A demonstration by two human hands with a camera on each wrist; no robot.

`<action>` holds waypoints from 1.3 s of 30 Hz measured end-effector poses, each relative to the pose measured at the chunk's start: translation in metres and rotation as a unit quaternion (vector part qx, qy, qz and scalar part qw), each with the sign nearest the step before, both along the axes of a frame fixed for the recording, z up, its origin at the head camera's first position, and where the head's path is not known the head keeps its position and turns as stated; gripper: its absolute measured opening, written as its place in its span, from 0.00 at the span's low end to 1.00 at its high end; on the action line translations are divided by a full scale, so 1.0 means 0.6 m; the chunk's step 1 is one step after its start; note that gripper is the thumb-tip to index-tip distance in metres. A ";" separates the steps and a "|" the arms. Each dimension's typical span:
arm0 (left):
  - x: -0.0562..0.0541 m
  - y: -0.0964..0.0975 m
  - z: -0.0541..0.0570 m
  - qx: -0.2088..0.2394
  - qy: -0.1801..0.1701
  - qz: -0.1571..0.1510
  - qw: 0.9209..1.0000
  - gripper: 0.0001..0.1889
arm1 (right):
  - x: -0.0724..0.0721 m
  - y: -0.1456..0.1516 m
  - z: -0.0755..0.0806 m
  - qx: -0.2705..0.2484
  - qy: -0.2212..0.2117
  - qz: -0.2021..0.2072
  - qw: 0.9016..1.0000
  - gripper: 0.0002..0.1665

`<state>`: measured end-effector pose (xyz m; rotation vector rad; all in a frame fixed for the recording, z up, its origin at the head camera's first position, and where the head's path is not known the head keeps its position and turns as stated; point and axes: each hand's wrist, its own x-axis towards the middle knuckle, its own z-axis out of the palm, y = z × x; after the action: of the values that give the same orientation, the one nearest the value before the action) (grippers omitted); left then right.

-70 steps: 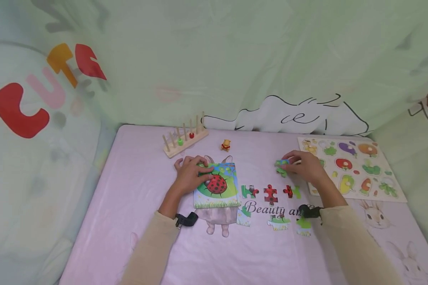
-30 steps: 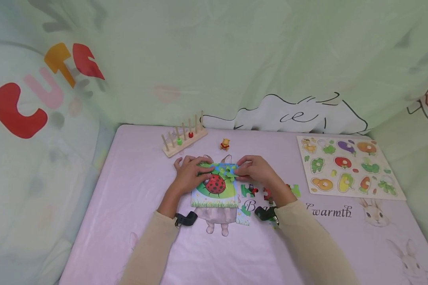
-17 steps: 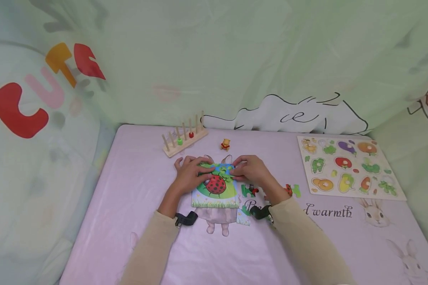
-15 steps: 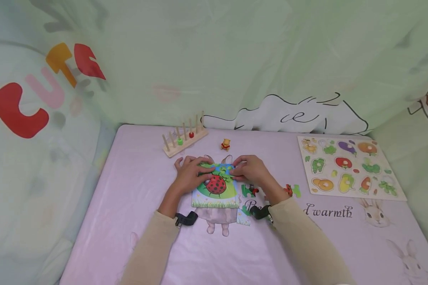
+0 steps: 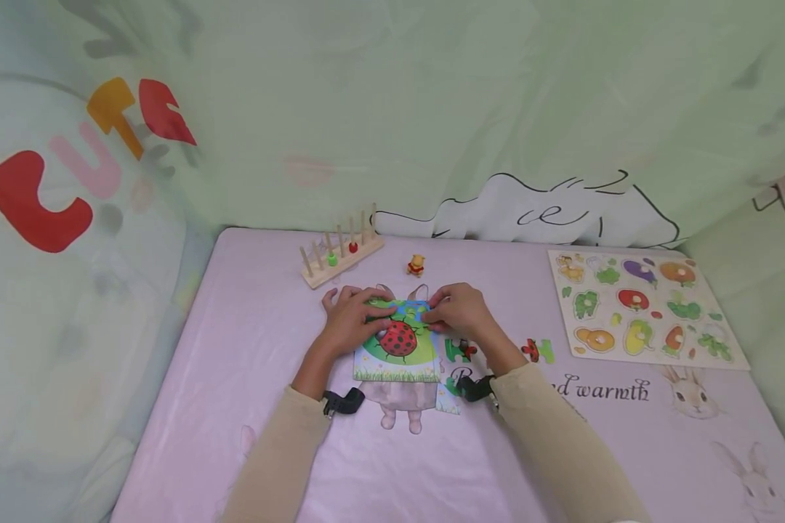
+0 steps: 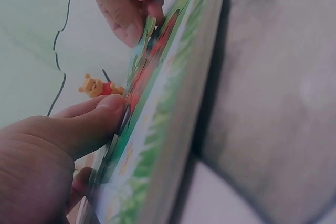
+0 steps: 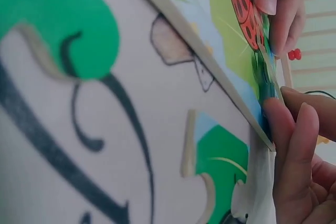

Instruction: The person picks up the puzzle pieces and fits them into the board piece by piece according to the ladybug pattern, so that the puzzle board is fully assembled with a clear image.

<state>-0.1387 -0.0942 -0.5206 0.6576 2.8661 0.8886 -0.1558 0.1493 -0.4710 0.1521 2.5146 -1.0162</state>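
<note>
A ladybug jigsaw board [image 5: 395, 369] lies on the pink tablecloth in front of the person. Its upper left part is under the left hand [image 5: 352, 321], whose fingers and thumb rest on the picture. At the top right corner, the right hand [image 5: 461, 310] pinches a green puzzle piece [image 6: 150, 28] against the board's face, as the left wrist view shows. Much of that piece is hidden by the fingers. Close beside the board, a green puzzle piece [image 7: 226, 166] lies under the right hand.
More loose pieces lie to the right, including a red and green puzzle piece [image 5: 538, 351] and a pale-edged puzzle piece [image 5: 448, 402]. A wooden peg rack [image 5: 342, 263] and a small bear figure [image 5: 416, 266] stand behind. A vegetable puzzle board [image 5: 647, 309] lies at right.
The right hand has brought puzzle pieces from the right side over to the board's top right corner and shifted slightly left there. The left hand has stayed on the board.
</note>
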 end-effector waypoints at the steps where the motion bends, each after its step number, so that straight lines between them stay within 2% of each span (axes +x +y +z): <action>1: 0.000 0.000 0.000 0.002 0.000 0.000 1.000 0.17 | 0.000 0.000 0.001 0.003 0.001 0.000 1.000 0.16; 14: 0.001 0.001 -0.002 0.008 0.002 0.003 1.000 0.17 | -0.003 -0.007 0.003 0.048 0.018 0.012 0.999 0.16; 19: 0.000 0.001 -0.006 0.008 0.001 0.003 1.000 0.17 | -0.005 -0.002 0.008 0.041 -0.001 0.031 0.999 0.17; 28: -0.001 0.004 -0.003 0.002 -0.012 0.006 1.000 0.17 | -0.023 0.023 0.002 0.018 0.003 0.054 0.998 0.15; 35: 0.005 0.026 0.013 -0.024 -0.039 0.013 0.999 0.20 | -0.028 0.024 -0.002 0.015 -0.010 0.047 0.999 0.16; 39: 0.007 0.043 0.022 -0.036 -0.034 0.015 0.999 0.20 | -0.032 0.026 -0.005 0.016 -0.016 0.054 0.998 0.16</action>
<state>-0.1342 -0.0687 -0.5077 0.5673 2.8393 0.7907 -0.1750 0.1652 -0.4738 0.0404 2.4815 -0.9224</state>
